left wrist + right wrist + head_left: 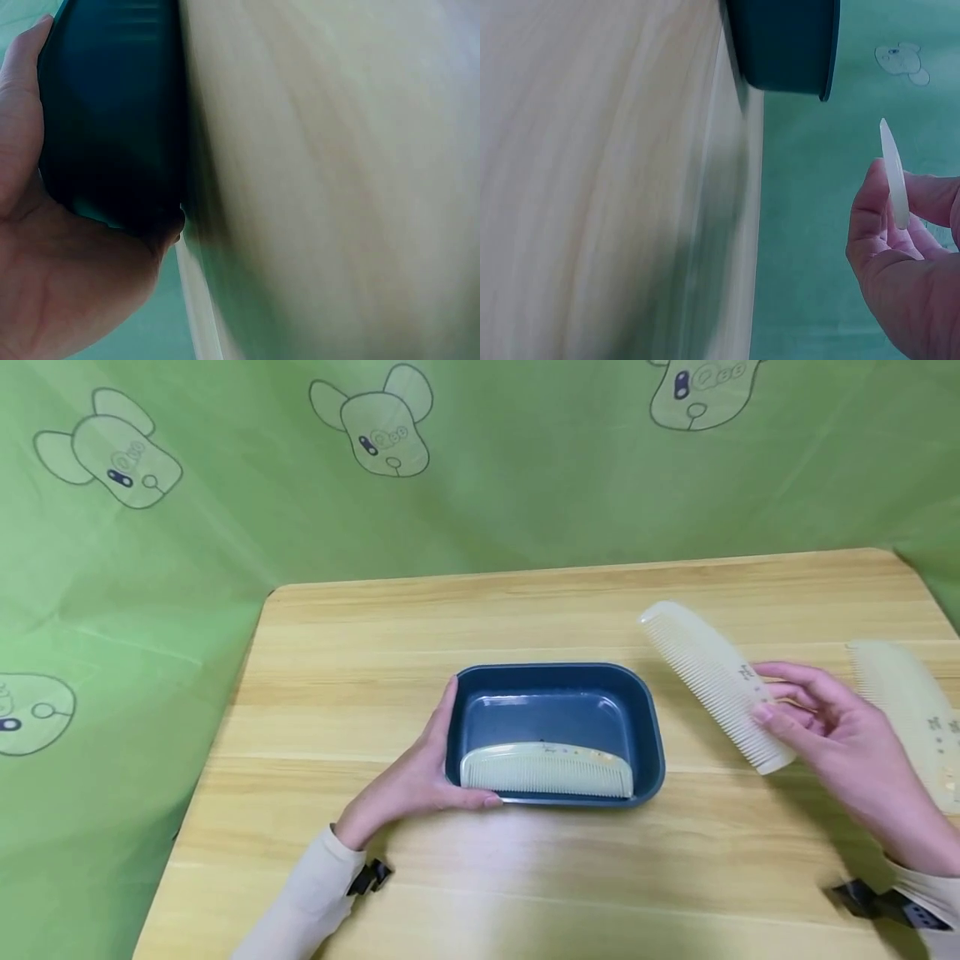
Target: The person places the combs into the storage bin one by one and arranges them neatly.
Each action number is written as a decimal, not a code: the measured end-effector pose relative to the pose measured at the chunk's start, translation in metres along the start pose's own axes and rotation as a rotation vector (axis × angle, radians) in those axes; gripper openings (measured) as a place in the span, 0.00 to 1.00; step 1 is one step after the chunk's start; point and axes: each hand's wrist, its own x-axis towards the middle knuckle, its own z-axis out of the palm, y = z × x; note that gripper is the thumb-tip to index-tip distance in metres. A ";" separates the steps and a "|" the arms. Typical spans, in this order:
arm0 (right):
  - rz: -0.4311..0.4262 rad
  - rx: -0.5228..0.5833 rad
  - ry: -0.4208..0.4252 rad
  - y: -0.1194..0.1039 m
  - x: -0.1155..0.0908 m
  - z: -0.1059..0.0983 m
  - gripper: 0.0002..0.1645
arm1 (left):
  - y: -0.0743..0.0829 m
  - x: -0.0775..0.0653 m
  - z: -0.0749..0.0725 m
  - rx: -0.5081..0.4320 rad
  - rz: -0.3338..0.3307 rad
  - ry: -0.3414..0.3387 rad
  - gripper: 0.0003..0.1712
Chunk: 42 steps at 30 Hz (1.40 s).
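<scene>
Right hand [840, 722] pinches a pale comb [708, 679]; its lettering [747, 672] is illegible.

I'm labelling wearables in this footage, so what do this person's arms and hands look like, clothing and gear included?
The left hand and right hand are bare, without gloves. The left sleeve is long and pale off-white; the visible bit of right sleeve matches. A small black device sits at each cuff; the right one shows tiny pale marks.

This is a screened-off tabletop workspace, shown by green cartoon-printed sheeting [525, 485] around a wood-grain table [360, 652].
</scene>
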 end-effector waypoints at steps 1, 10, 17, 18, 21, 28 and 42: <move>0.000 -0.002 -0.005 -0.002 0.000 0.003 0.34 | 0.000 -0.001 0.000 -0.003 -0.002 -0.001 0.90; -0.044 -0.021 -0.063 -0.020 0.002 0.024 0.31 | 0.002 -0.001 0.000 0.013 -0.011 0.005 0.91; -0.165 0.042 -0.211 -0.028 0.008 0.040 0.32 | 0.002 0.001 -0.003 0.017 -0.011 0.014 0.91; -0.177 0.054 -0.236 -0.029 0.010 0.042 0.32 | 0.002 0.001 -0.003 0.014 -0.009 0.019 0.91; -0.194 0.076 -0.300 -0.032 0.011 0.048 0.33 | 0.002 0.001 -0.002 -0.004 0.006 0.025 0.92; -0.199 0.064 -0.337 -0.038 0.006 0.059 0.30 | 0.003 -0.001 0.000 0.007 -0.004 0.004 0.91; -0.250 0.067 -0.403 -0.050 0.014 0.081 0.29 | 0.005 -0.001 0.000 0.012 -0.025 0.000 0.91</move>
